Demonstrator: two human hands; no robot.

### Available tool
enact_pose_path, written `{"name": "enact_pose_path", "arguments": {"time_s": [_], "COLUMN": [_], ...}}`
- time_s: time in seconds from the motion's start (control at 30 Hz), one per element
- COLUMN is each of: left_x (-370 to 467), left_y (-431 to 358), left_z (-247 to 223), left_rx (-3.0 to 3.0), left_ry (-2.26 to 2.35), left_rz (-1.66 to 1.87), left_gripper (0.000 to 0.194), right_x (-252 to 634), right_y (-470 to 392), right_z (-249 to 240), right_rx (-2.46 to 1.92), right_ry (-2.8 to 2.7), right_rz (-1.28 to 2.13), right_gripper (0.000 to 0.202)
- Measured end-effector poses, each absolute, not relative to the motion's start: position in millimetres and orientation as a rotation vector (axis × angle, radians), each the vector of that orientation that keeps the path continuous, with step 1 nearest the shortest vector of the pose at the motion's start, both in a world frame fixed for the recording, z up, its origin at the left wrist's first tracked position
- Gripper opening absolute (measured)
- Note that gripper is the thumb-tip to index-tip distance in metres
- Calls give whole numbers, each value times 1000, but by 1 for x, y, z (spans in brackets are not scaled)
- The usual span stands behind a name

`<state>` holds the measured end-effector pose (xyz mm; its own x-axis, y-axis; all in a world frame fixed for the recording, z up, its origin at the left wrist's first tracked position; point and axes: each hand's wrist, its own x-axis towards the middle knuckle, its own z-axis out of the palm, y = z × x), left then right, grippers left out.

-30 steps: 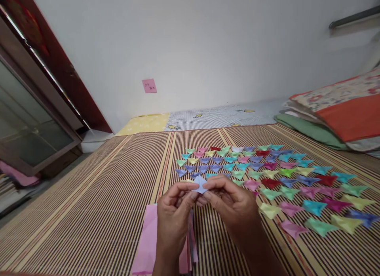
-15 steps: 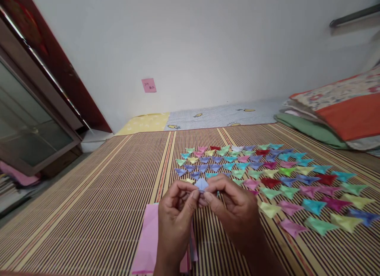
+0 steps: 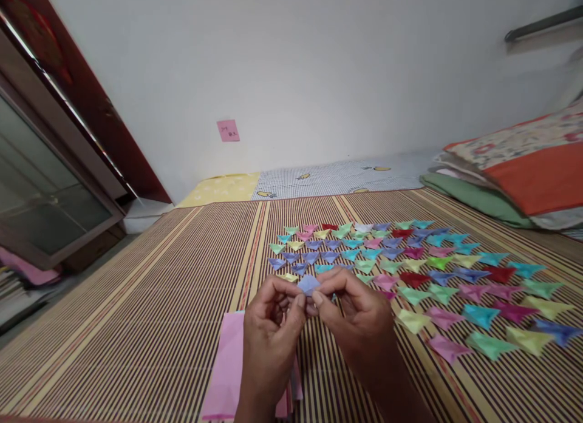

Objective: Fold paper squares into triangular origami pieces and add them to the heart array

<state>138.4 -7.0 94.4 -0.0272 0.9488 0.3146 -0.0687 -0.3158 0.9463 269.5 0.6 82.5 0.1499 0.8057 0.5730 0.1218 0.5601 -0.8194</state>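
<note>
Between both hands is a small folded piece of light blue paper (image 3: 308,284), held up above the striped mat (image 3: 173,301). My left hand (image 3: 273,326) pinches its left corner between thumb and fingers. On the other side, my right hand (image 3: 357,314) grips the right corner the same way. Both hands are closed, and the paper's lower edge is partly hidden by the fingertips. Under my left wrist lies a stack of paper sheets (image 3: 224,368) with a pink one on top. Rows of small folded paper shapes (image 3: 414,264) in many colours spread to the right.
Bedding with an orange and floral cover (image 3: 532,168) is piled at the right on a green cushion (image 3: 473,198). A white wall (image 3: 319,77) with a pink note (image 3: 228,130) rises behind the mat. At the left stands a glass-fronted cabinet (image 3: 45,180).
The blue paper's top has gone from a pointed peak to a flatter, rounder outline as the fingers work it. Both hands stay almost in place.
</note>
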Motion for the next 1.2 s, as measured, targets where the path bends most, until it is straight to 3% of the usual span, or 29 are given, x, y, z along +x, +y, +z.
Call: {"name": "enact_pose_path", "arguments": {"time_s": [0.3,1.03,1.2], "left_x": [136,134,133], "left_y": [-6,-2,-5], "left_z": [94,97,98], "left_rx": [1318,1116,1114], "left_ry": [959,821,850], "left_rz": [1489,1320,1385], "left_gripper": [12,17,18], "right_x": [275,273,271], "right_y": [0,-2,-2], "right_z": [86,86,82], "right_rx": [-866,-841,-975], "right_ry": [-1404,-1407,-1353], "right_rz": [804,664,804], "right_gripper": [8,15,8]}}
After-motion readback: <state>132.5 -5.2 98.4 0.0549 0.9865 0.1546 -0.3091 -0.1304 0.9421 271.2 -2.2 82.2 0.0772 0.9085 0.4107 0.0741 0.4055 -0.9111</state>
